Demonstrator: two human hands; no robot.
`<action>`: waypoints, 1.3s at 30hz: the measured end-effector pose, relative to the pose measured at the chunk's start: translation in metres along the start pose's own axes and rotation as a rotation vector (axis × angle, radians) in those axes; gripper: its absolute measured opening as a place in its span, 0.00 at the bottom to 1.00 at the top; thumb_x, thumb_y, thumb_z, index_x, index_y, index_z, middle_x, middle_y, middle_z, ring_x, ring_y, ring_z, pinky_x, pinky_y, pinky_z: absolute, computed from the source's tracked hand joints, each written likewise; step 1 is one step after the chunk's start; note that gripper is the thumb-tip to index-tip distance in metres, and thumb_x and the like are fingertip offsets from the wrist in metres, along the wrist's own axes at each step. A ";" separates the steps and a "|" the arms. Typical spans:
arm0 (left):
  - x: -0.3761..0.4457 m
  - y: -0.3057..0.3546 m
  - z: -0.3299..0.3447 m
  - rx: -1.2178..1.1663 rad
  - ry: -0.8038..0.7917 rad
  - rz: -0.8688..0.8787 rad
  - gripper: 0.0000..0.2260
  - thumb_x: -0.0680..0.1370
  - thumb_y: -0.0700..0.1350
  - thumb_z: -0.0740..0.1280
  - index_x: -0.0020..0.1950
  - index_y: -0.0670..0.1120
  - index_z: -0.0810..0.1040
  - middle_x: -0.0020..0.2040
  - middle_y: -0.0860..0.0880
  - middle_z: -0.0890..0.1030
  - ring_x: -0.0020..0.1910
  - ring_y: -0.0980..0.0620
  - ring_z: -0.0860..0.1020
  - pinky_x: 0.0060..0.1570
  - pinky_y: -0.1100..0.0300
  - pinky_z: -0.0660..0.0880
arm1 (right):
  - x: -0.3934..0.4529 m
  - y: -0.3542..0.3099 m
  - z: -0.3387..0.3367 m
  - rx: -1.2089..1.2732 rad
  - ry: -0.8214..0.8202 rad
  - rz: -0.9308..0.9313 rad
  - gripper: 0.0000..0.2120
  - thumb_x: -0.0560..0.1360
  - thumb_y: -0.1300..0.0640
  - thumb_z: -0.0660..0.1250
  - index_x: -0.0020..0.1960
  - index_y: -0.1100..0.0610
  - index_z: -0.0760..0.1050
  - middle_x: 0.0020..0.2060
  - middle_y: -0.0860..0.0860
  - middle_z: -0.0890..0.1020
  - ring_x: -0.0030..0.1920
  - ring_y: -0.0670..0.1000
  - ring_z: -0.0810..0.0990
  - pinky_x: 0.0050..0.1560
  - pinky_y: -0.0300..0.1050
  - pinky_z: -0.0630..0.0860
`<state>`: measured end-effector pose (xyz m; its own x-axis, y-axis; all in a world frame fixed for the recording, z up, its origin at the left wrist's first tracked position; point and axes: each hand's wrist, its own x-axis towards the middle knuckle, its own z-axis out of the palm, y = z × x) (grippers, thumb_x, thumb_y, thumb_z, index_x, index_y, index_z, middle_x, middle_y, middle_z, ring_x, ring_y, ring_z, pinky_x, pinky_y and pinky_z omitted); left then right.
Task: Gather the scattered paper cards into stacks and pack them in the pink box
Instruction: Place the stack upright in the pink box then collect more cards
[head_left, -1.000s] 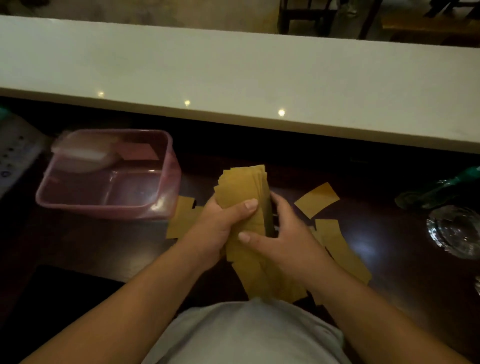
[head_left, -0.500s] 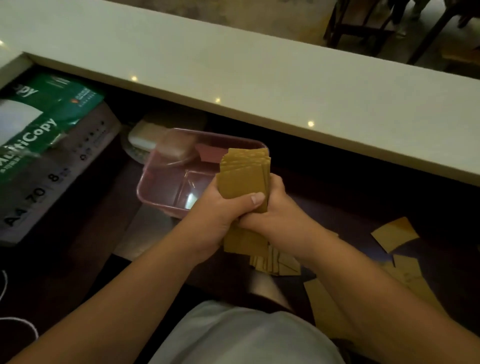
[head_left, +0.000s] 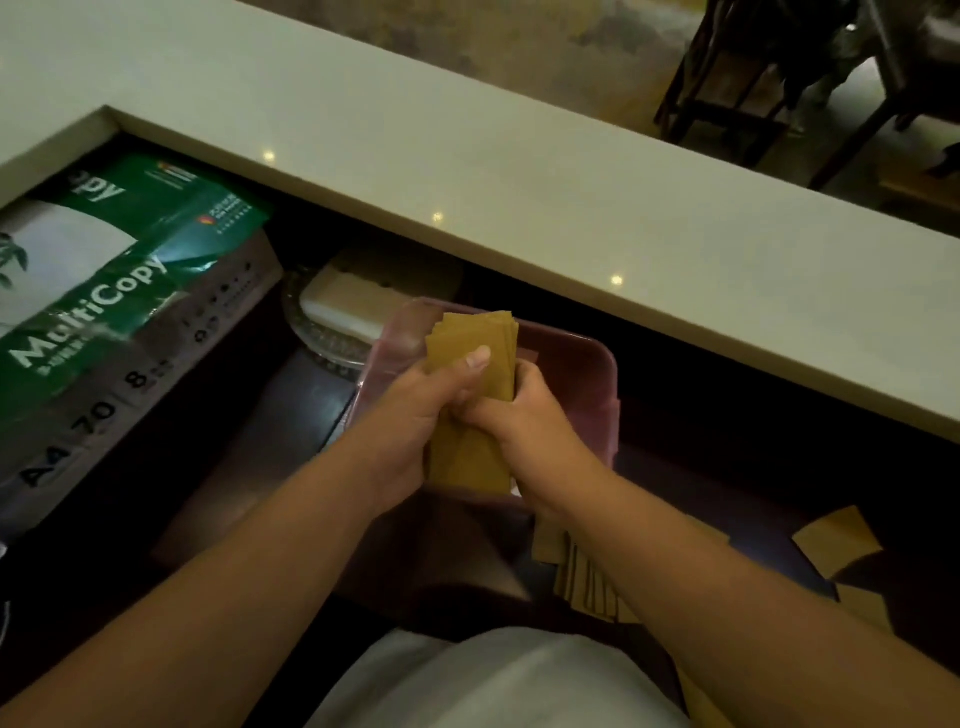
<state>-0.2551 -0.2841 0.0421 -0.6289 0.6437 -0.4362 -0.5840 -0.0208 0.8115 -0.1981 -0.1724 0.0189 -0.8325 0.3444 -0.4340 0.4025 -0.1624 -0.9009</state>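
Brown paper: a thick stack of tan rectangular paper cards (head_left: 470, 364) stands on edge, clamped between both hands directly over the translucent pink plastic box (head_left: 582, 364).
Change: a second ago the stack was being squared above the dark wooden desk, to the right of the pink box; half a second ago it had reached the box's near rim; now it hangs over the opening.
Meaning: gathering of this batch looks finished and packing is the step in hand.
Left hand (head_left: 410, 410): fingers wrapped shut around the stack, thumb pressed flat on its front face.
Right hand (head_left: 519, 415): fingers closed on the stack's right edge.
Loose cards (head_left: 836, 540): several tan paper cards lie on the desk, right of the box and nearer the person, so more rounds remain.
Box: smooth, glossy, rounded corners; what is inside is probably hidden by the hands.
Cards: matte, thin, top edges slightly fanned.
Left of box: a green-and-white wrapped ream of copy paper (head_left: 104, 291).
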 end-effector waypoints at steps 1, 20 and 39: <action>0.004 0.004 -0.005 -0.002 0.010 0.010 0.16 0.72 0.54 0.70 0.57 0.51 0.81 0.54 0.41 0.84 0.54 0.44 0.82 0.54 0.42 0.78 | 0.010 0.004 0.003 0.047 0.002 0.047 0.39 0.58 0.45 0.77 0.65 0.52 0.67 0.57 0.53 0.81 0.55 0.55 0.82 0.55 0.57 0.81; 0.029 -0.033 -0.083 1.330 0.172 0.510 0.39 0.73 0.65 0.59 0.78 0.47 0.53 0.77 0.56 0.50 0.77 0.57 0.45 0.71 0.61 0.47 | 0.134 0.073 0.066 0.090 0.043 0.561 0.19 0.64 0.51 0.72 0.54 0.55 0.81 0.49 0.56 0.86 0.48 0.57 0.85 0.48 0.51 0.82; 0.032 -0.040 -0.083 1.402 0.218 0.471 0.37 0.75 0.66 0.55 0.77 0.44 0.58 0.78 0.46 0.60 0.78 0.50 0.51 0.73 0.49 0.57 | 0.134 0.075 0.049 0.081 0.066 0.630 0.37 0.55 0.41 0.80 0.60 0.49 0.74 0.55 0.52 0.84 0.48 0.55 0.84 0.41 0.53 0.81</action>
<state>-0.2940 -0.3258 -0.0369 -0.7508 0.6602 0.0196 0.5637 0.6251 0.5399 -0.2982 -0.1841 -0.1073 -0.4191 0.2155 -0.8820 0.7751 -0.4210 -0.4712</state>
